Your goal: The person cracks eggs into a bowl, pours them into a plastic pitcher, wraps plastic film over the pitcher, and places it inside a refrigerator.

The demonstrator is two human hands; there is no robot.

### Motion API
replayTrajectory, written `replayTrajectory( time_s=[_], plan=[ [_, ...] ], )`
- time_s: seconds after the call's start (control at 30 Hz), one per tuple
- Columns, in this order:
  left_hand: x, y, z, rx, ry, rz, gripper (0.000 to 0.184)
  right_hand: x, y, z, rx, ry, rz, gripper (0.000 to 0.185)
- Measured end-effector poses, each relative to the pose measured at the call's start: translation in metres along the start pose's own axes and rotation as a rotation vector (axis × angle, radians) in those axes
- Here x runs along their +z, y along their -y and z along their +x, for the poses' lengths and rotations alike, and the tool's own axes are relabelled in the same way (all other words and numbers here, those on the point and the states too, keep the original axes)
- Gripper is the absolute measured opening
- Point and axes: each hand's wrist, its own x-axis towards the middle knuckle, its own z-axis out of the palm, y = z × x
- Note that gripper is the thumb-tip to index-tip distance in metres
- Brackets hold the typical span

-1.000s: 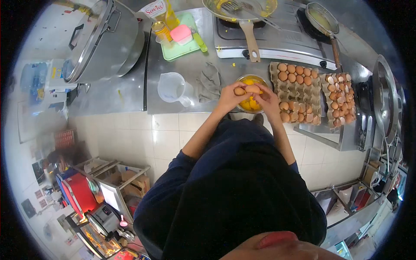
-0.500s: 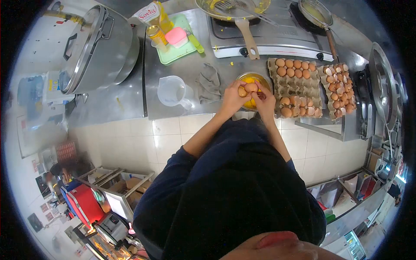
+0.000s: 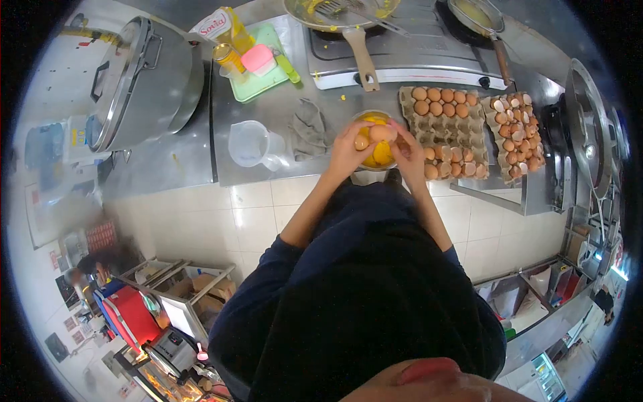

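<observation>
Smooth brown egg [image 3: 382, 134] held btwn the fingertips of L hand [image 3: 344, 151] & R hand [image 3: 409, 155], directly over round metal bowl [image 3: 376, 168]. L hand also has a 2nd brown piece [image 3: 362, 142] tucked in its fingers; whole or just shell, can't tell. R hand's fingers are bent in narrow on the egg's R side.

Egg tray [image 3: 450, 128] just R of R hand: rough grey-brown pulp, bumpy sockets showing mid-rows. 2nd tray [image 3: 493, 128] beside it, similar pulp. Tabletop [image 3: 335, 104] = shiny metal.

Around: crumpled grey cloth [image 3: 308, 132] near L hand, then translucent plastic jug [image 3: 249, 144], handle twd the person. Steel stove [image 3: 429, 55] behind; pale pan handle [image 3: 362, 59] juts past its front edge, pointing twd bowl. Hands hide pt of bowl rim. Big lidded metal pot [image 3: 184, 87] far L.

Contents: bowl has glossy yellow yolks [image 3: 380, 157]. Egg tray: roundish brown eggs [image 3: 442, 100] in back rows, some broken shells in front rows. 2nd tray heaped w/ broken shells [image 3: 521, 137]. Pan [image 3: 320, 21] has yellow bits + metal utensil [image 3: 368, 13]. Green tray [image 3: 251, 92] holds pink-lidded tub [image 3: 259, 60].
</observation>
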Motion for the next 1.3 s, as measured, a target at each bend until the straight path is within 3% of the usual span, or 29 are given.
replayTrajectory(
  time_s=[0.07, 0.1, 0.13, 0.27, 0.33, 0.4, 0.43, 0.5, 0.53, 0.6, 0.67, 0.7, 0.77, 0.83, 0.9, 1.03, 1.1, 1.13, 1.2, 1.3],
  plan=[
    [0.01, 0.0, 0.0, -0.084, 0.05, -0.127, 0.045, -0.011, -0.002, 0.001, 0.212, -0.013, 0.645, 0.049],
    [0.019, -0.001, 0.002, -0.164, 0.099, -0.248, 0.046, -0.021, -0.017, -0.001, 0.353, 0.055, 0.653, 0.046],
    [0.031, -0.003, 0.004, -0.157, 0.111, -0.259, 0.046, -0.028, -0.025, -0.004, 0.353, 0.038, 0.646, 0.046],
    [0.081, -0.028, 0.01, -0.019, 0.19, -0.131, 0.053, -0.065, -0.045, -0.014, 0.337, 0.02, 0.495, 0.049],
    [0.103, -0.043, 0.015, 0.026, 0.2, -0.092, 0.056, -0.097, -0.09, -0.022, 0.188, -0.142, 0.36, 0.053],
    [0.12, -0.051, 0.021, -0.015, 0.164, -0.129, 0.061, -0.142, -0.092, -0.026, 0.164, -0.36, -0.123, 0.054],
    [0.128, -0.044, 0.023, -0.027, 0.178, -0.185, 0.061, -0.164, -0.1, -0.027, 0.165, -0.363, -0.124, 0.054],
    [0.135, -0.042, 0.022, -0.135, 0.188, -0.265, 0.061, -0.2, -0.115, -0.024, 0.127, -0.412, -0.664, 0.054],
    [0.137, -0.041, 0.022, -0.246, 0.194, -0.342, 0.061, -0.207, -0.122, -0.023, 0.127, -0.416, -0.663, 0.054],
    [0.143, -0.035, 0.015, -0.261, 0.175, -0.4, 0.056, -0.214, -0.132, -0.019, 0.297, -0.248, -1.035, 0.048],
    [0.143, -0.03, 0.011, -0.495, 0.078, -0.601, 0.042, -0.215, -0.134, -0.004, 0.181, -0.299, -1.062, 0.046],
    [0.141, -0.028, 0.01, -0.492, 0.067, -0.594, 0.042, -0.214, -0.132, 0.004, 0.071, -0.345, -1.087, 0.045],
    [0.136, -0.024, 0.006, -0.7, -0.012, -1.016, 0.039, -0.219, -0.153, 0.04, -0.067, -0.228, -0.934, 0.045],
    [0.127, -0.024, 0.002, -0.679, -0.02, -1.075, 0.041, -0.216, -0.167, 0.071, -0.199, -0.112, -0.778, 0.045],
    [0.119, -0.03, 0.002, -0.648, -0.029, -1.133, 0.043, -0.206, -0.169, 0.093, -0.215, 0.028, -1.019, 0.05],
    [0.098, -0.044, -0.001, -0.659, -0.075, -1.083, 0.044, -0.203, -0.183, 0.109, -0.346, 0.116, -1.038, 0.054],
    [0.089, -0.051, -0.002, -0.619, -0.135, -1.081, 0.046, -0.206, -0.192, 0.112, -0.154, 0.16, -0.836, 0.057],
    [0.085, -0.047, -0.004, -0.618, -0.157, -1.08, 0.046, -0.206, -0.194, 0.115, -0.168, 0.177, -0.832, 0.057],
    [0.079, -0.037, -0.007, -0.652, -0.145, -1.159, 0.045, -0.207, -0.191, 0.119, -0.275, 0.099, -0.929, 0.057],
    [0.068, -0.031, -0.009, -0.702, -0.179, -1.206, 0.043, -0.192, -0.132, 0.105, -0.298, -0.082, -0.699, 0.053]
  ],
)
